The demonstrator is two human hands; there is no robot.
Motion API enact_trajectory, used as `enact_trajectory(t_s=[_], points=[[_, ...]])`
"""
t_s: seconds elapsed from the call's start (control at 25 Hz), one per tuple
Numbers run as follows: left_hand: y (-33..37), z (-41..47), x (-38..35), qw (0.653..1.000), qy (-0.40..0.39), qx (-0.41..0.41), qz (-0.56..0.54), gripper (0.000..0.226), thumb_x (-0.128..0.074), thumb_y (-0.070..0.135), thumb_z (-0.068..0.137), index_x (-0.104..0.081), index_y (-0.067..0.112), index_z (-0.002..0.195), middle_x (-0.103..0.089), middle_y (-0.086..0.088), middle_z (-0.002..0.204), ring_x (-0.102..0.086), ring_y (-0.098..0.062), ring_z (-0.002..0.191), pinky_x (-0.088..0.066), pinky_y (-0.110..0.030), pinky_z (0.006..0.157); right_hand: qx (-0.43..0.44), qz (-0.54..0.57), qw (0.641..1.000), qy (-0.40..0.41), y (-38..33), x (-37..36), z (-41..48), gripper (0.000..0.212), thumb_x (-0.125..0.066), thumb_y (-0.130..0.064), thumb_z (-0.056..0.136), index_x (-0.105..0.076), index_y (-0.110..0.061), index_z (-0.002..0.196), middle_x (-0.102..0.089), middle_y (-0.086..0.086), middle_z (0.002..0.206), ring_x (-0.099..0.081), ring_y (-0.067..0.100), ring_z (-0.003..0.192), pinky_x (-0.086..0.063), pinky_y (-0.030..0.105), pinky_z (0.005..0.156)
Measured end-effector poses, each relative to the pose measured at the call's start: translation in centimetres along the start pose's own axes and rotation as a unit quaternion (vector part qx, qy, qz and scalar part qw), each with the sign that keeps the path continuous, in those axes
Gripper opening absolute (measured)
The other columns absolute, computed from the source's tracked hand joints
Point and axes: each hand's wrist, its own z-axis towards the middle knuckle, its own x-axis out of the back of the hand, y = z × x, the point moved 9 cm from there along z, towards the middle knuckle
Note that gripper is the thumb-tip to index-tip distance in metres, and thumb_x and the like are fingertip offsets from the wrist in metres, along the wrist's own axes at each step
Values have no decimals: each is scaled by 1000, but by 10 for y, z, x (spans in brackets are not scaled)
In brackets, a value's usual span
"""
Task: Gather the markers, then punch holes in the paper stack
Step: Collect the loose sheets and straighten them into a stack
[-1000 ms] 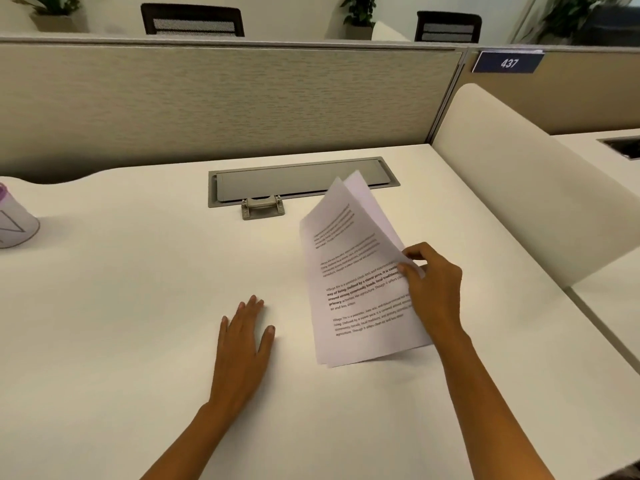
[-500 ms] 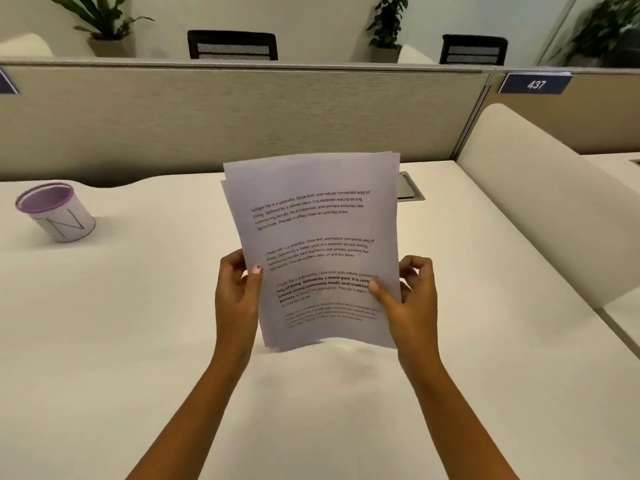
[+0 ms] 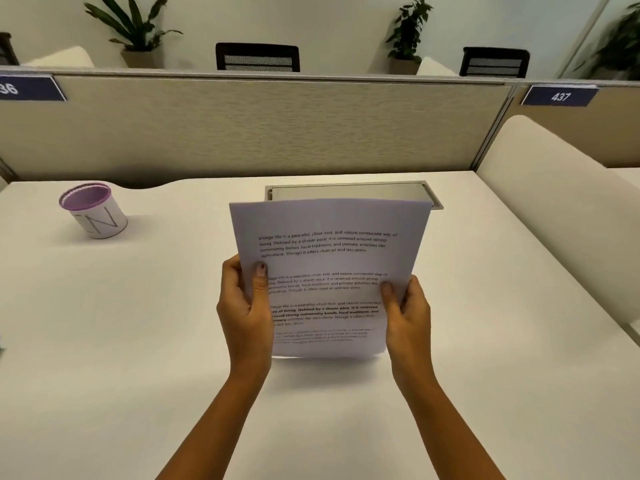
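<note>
A stack of white printed paper (image 3: pixel 329 258) stands nearly upright over the middle of the white desk (image 3: pixel 138 323), its bottom edge close to the surface. My left hand (image 3: pixel 246 306) grips the stack's left edge, thumb on the front sheet. On the right edge my right hand (image 3: pixel 407 317) holds it the same way. A white cup with a purple rim (image 3: pixel 93 211) stands at the far left of the desk; its inside is not visible. No markers and no hole punch show in this view.
A grey cable hatch (image 3: pixel 349 190) is set into the desk behind the paper. A beige partition (image 3: pixel 259 126) closes the far edge, and a cream rounded divider (image 3: pixel 554 209) borders the right side. Chairs and plants stand beyond the partition.
My left hand came off the desk and took the stack's left edge. Both hands raised the paper upright and squared it. The view tilted up, showing the cup.
</note>
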Motion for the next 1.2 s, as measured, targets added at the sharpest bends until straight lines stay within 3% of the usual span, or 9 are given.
enact_trajectory(t_s=[0.12,0.2,0.28,0.4,0.6,0.76,0.88,1.04,1.2], points=[[12,0,6,999,25,-27,-20,8,-48,43,92,-49,36,95,-64,15,93,-66,-11,84,-54,-16,64,62,4,998,9,-16,2,-1,7,-48,-25,97,-54,-28,94,-66,-14,88,-65,2,80,-52,14,61],[13,-2,8,999,22,-34,-22,10,-48,48,91,-49,39,95,-64,18,92,-66,-12,86,-54,-15,63,72,-10,997,16,-15,3,-3,6,-49,-32,94,-54,-30,97,-66,-14,92,-65,4,85,-55,15,63],[1,-6,8,1000,11,-17,2,11,-47,42,92,-51,34,99,-63,16,93,-65,-12,86,-54,-14,62,59,-48,997,17,-4,1,-6,14,-48,-33,92,-53,-29,104,-65,-11,100,-65,10,92,-59,22,70],[-23,-11,8,999,-4,28,26,12,-48,29,95,-52,19,99,-64,5,92,-62,-16,83,-51,-11,61,51,-87,995,11,8,-2,-10,13,-46,-18,97,-50,-23,108,-63,-4,107,-62,9,97,-58,24,80],[-28,-13,13,999,7,33,8,16,-49,39,91,-55,25,96,-67,10,92,-65,-15,86,-54,-15,65,78,-56,995,18,5,-2,-12,26,-45,-11,97,-49,-37,101,-62,-10,105,-61,0,97,-55,13,77],[-42,-25,11,997,-11,57,47,24,-48,35,91,-56,17,106,-66,-1,100,-63,-17,91,-53,-12,64,50,-81,995,13,22,-4,-18,30,-46,-7,97,-48,-36,101,-62,-2,108,-61,10,100,-56,19,84],[-46,-29,13,996,-22,48,65,32,-47,35,89,-56,15,112,-66,-2,105,-63,-12,94,-55,-13,72,55,-73,996,23,28,0,-21,33,-46,-5,96,-50,-38,100,-63,-7,105,-61,6,98,-56,15,77],[-53,-38,15,995,-29,62,75,23,-48,34,89,-55,25,109,-66,1,107,-61,-3,98,-57,-16,76,51,-73,996,23,37,2,-23,36,-48,-6,95,-50,-41,99,-62,-15,105,-60,0,99,-52,8,74],[-55,-38,22,993,-32,50,97,15,-48,33,90,-53,35,103,-66,7,101,-63,-5,94,-59,-25,78,61,-115,991,22,35,6,-23,26,-46,-12,97,-51,-37,96,-64,-11,101,-63,8,94,-57,19,79]])
